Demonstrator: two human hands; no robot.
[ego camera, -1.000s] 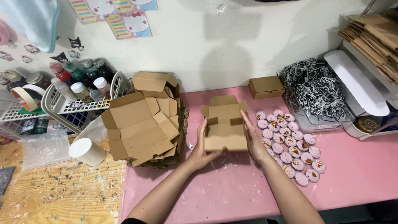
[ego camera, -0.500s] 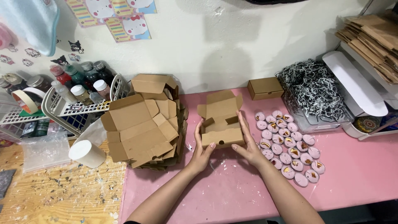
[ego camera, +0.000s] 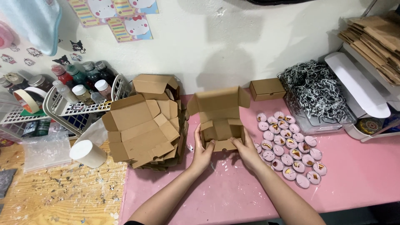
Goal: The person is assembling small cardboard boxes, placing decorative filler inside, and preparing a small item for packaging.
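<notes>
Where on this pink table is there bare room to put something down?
Bare pink table lies right of the round pink pieces, below the shredded paper tray. Another patch lies near the front edge between the forearms. It is crowded around the flat box stack and the half-folded box.

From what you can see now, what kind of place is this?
Probably a small home craft and packing table. Both hands, left hand and right hand, fold a cardboard box beside a stack of flat boxes, pink candles and paint bottles.
</notes>
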